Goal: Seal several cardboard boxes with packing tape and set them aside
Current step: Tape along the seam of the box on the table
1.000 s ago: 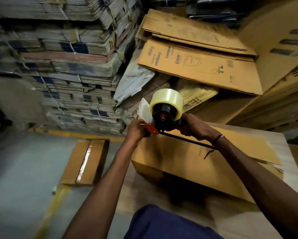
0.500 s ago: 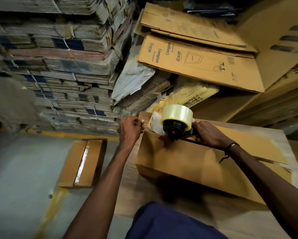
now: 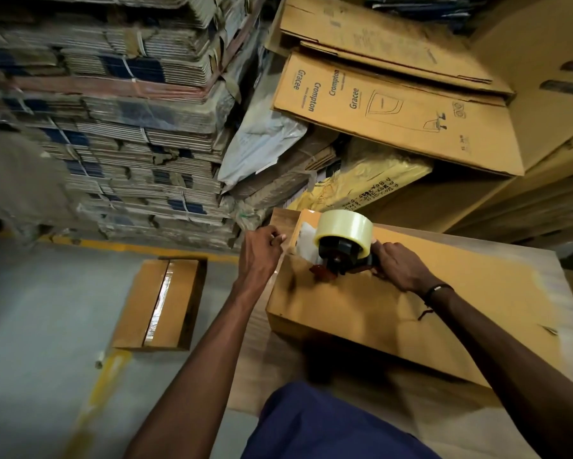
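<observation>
Cardboard, plain and brown, forms the box [image 3: 394, 303] lying on the wooden table [image 3: 570, 293] close in front of the person, and on its far left end the right hand [image 3: 399, 268] curls around the handle of the tape dispenser [image 3: 343, 250], whose clear roll sits on top. Just left of that end the left hand [image 3: 260, 253] has its fingers bent at the box's corner, though whether they pinch the tape is not clear. Farther off, 1 taped box [image 3: 161, 303] lies on the grey floor [image 3: 40, 326] below strapped bundles of flattened cartons [image 3: 113, 127] and a printed flat carton [image 3: 394, 114].
</observation>
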`<state>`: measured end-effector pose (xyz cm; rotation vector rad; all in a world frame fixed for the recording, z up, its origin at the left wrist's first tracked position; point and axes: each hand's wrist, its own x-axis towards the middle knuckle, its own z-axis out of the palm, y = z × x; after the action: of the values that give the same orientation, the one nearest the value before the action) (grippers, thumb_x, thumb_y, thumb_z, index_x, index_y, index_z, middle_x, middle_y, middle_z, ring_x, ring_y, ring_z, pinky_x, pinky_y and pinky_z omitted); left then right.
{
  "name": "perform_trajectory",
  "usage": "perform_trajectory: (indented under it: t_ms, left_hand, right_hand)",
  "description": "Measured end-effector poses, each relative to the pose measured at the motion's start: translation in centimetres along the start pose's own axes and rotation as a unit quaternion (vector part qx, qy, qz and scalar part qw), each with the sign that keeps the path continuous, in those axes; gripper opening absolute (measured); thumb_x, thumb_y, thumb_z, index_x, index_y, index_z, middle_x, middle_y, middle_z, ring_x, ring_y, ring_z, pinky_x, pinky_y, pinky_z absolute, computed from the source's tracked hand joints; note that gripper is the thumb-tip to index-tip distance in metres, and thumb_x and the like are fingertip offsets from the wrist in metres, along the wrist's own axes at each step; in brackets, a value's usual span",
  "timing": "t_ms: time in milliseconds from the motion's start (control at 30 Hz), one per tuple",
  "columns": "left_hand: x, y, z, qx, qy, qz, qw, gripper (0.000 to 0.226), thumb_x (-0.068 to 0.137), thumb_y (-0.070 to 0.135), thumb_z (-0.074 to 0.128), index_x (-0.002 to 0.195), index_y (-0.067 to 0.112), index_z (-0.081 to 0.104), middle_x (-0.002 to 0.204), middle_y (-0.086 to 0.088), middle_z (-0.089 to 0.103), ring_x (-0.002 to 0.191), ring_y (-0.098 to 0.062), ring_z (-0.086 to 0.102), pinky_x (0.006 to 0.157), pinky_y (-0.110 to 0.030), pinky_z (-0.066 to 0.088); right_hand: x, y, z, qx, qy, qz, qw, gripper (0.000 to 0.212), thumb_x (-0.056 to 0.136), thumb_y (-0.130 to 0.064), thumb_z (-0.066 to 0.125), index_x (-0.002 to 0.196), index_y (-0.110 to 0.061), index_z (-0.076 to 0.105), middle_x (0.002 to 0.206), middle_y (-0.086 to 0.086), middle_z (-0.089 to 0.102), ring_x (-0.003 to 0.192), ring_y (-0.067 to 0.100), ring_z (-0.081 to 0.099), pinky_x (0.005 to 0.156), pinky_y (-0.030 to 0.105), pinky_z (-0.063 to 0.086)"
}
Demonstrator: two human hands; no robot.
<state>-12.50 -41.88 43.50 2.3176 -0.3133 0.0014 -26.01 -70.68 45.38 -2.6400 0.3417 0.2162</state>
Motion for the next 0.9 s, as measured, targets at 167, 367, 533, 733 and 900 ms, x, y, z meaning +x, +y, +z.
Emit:
perform_trajectory:
  t_ms: [167,367,533,733,900]
  left_hand:
    - [-0.2,-1.4,0.8,0.018,-0.007,-0.006,1.0,0.019,0.096,0.033,0.072,0.081,0.021,0.071,0.065,0.001,0.069,0.059,-0.013,0.067,0.055,-0.04,0.059]
    - [-0.7,-2.7,1.9,-0.007,-0.022,-0.024,0.999,0.015,0.096,0.035,0.072,0.091,0.021,0.076,0.075,-0.002,0.074,0.065,-0.012,0.068,0.057,-0.033,0.056]
    - [-0.7,-3.8,2.9,-0.066,-0.063,-0.084,0.992,0.034,0.094,0.049,0.07,0.095,0.017,0.081,0.088,-0.004,0.078,0.079,-0.018,0.071,0.066,-0.029,0.052]
    - [-0.9,-4.0,4.1,-0.079,-0.088,-0.202,0.972,0.022,0.094,0.03,0.075,0.104,0.011,0.077,0.105,-0.008,0.077,0.098,-0.024,0.07,0.077,-0.027,0.048]
    - [-0.7,-2.7,4.0,-0.059,-0.012,-0.193,0.979,0.016,0.099,0.012,0.061,0.1,0.011,0.077,0.101,-0.009,0.074,0.096,-0.026,0.068,0.076,-0.027,0.045]
  right_hand:
    - [0.1,-0.2,0.0,-0.019,0.002,0.0,1.0,0.067,0.097,-0.064,0.004,0.103,-0.015,0.049,0.078,0.006,0.052,0.073,0.027,0.048,0.065,0.036,0.03]
    - [0.0,-0.2,0.1,-0.01,0.003,-0.023,1.0,0.075,0.094,-0.071,0.0,0.087,-0.018,0.053,0.076,0.01,0.059,0.071,0.029,0.052,0.065,0.041,0.039]
    - [0.0,-0.3,0.0,-0.002,0.003,-0.017,1.0,0.084,0.093,-0.076,-0.003,0.081,-0.016,0.055,0.075,0.011,0.061,0.071,0.027,0.055,0.069,0.042,0.045]
    - [0.2,-0.3,0.0,0.006,0.0,-0.024,1.0,0.09,0.092,-0.078,-0.002,0.077,-0.015,0.06,0.074,0.01,0.064,0.072,0.027,0.058,0.074,0.043,0.049]
    - [0.3,-0.4,-0.1,0.001,-0.004,-0.038,0.999,0.093,0.09,-0.082,-0.005,0.08,-0.015,0.059,0.073,0.012,0.065,0.07,0.029,0.059,0.075,0.047,0.052]
